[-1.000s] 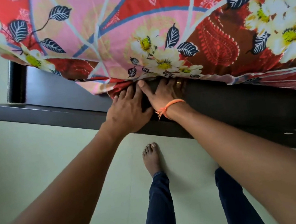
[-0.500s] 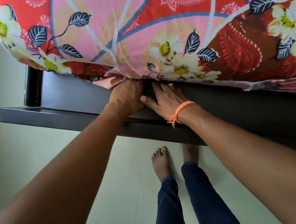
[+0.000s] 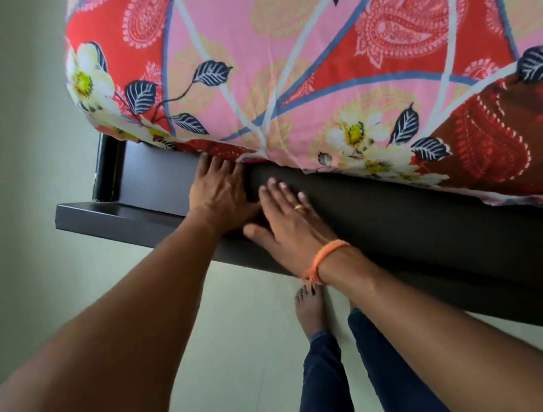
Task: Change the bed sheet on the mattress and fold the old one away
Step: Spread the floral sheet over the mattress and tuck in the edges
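Down by the side of the bed, the left hand (image 3: pixel 221 191) lies flat on the dark bed frame (image 3: pixel 403 219) with its fingers straight and close together. Its fingertips reach up under the bottom edge of the bed sheet (image 3: pixel 279 66), right where the cloth meets the frame, so the tips are hidden. You cannot tell if they press the cloth in or only touch it. Just to the right of it, and touching it, is the right hand (image 3: pixel 287 219). This hand is spread flat on the frame too, with the thumb sticking out to the left under the other hand. It holds nothing. A gold ring (image 3: pixel 298 206) is on one finger, and an orange band (image 3: pixel 327 259) goes around the wrist. The sheet is above both hands. It is red and pink with white flowers and dark blue leaves, and it covers the mattress and wraps round its corner, up and to the left of the left hand. Below the hands you can see a bare foot (image 3: pixel 309 309) and blue trouser legs (image 3: pixel 325 389) on the pale floor (image 3: pixel 242 365).
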